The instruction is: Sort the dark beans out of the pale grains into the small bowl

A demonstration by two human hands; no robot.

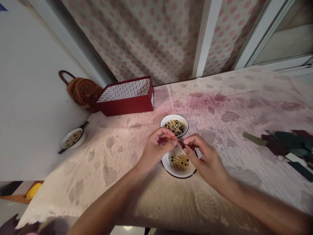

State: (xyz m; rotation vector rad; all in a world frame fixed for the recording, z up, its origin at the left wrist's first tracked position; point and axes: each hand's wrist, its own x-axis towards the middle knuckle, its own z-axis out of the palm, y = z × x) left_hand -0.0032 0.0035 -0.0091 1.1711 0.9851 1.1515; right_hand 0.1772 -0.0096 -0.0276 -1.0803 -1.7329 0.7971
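My left hand and my right hand meet above a white dark-rimmed bowl. Both are closed in a fingertip pinch on a small, thin dark brown piece, too small to name. In the bowl below lie small round bead-like pieces, mostly yellow with a few black. Just beyond my hands stands a second white bowl, filled with mixed pale and black bead-like pieces. My fingers partly cover both rims.
A red open box and a brown bag stand at the back left. Another white bowl with dark strips beside it sits at the left edge. Dark green and maroon flat pieces lie to the right on the patterned tablecloth.
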